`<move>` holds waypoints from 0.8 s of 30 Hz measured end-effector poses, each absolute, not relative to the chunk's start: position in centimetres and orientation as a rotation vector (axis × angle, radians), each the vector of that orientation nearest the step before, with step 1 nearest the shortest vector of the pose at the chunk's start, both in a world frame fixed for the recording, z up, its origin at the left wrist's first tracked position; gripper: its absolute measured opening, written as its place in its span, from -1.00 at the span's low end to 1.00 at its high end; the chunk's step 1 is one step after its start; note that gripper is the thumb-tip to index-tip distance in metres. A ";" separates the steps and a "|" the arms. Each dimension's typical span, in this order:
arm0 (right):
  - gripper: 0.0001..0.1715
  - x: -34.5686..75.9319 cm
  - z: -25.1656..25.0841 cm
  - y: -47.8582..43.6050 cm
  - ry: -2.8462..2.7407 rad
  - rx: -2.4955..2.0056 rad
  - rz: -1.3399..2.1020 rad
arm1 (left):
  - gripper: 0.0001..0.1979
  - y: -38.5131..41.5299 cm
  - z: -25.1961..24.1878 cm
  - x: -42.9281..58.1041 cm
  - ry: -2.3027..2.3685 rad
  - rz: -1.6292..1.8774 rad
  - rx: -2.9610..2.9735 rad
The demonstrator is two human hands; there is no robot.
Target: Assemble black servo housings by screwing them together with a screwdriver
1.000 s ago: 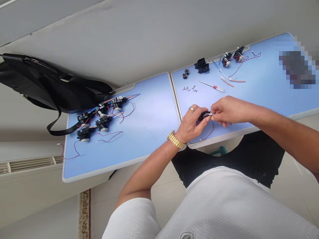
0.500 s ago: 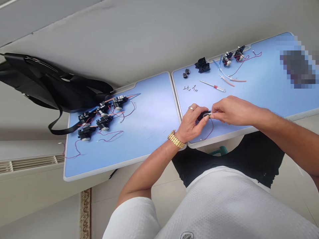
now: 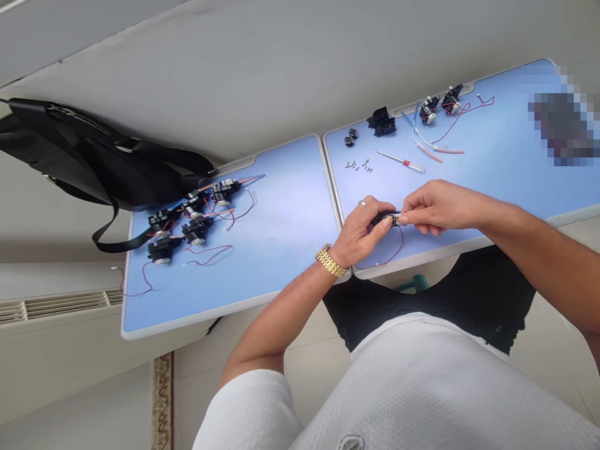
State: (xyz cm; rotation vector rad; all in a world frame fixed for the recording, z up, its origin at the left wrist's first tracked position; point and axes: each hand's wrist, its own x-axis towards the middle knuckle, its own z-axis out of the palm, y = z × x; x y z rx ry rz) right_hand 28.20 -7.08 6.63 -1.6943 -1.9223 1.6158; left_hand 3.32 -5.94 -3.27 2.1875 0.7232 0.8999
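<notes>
My left hand is closed round a small black plastic housing, close above the front edge of the right table. At the housing's right end, my right hand pinches with thumb and forefinger; what lies between those fingertips is too small and covered to name. A thin twisted red wire hangs from the housing and curls onto the tabletop. Beyond the hands lies a screwdriver with a clear and red handle. Several small screws are scattered to its left.
Two small round parts, black housing pieces, clear and orange tubes and two wired assemblies stand toward the wall. Several similar assemblies sit on the left table, beside a black bag. A seam divides the tables.
My right hand has shifted slightly to the right, and its lower fingers show more below the pinch. The left hand keeps its hold on the housing.
</notes>
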 end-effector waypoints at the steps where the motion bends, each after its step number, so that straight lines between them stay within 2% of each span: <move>1: -0.59 28.3 6.4 -7.1 -1.931 -1.690 1.605 | -0.54 -5.9 -3.3 3.3 0.723 0.900 2.181; 12: -0.58 28.7 4.1 -7.6 -1.958 -1.481 1.571 | -0.55 -5.7 -3.3 3.1 0.715 0.931 2.103; 19: -0.59 28.8 4.0 -8.4 -1.966 -1.493 1.438 | -0.47 -5.6 -3.3 3.1 0.756 0.858 2.084; 24: -0.54 29.0 3.7 -8.4 -1.841 -1.412 1.529 | -0.49 -5.5 -3.2 3.0 0.721 0.884 2.051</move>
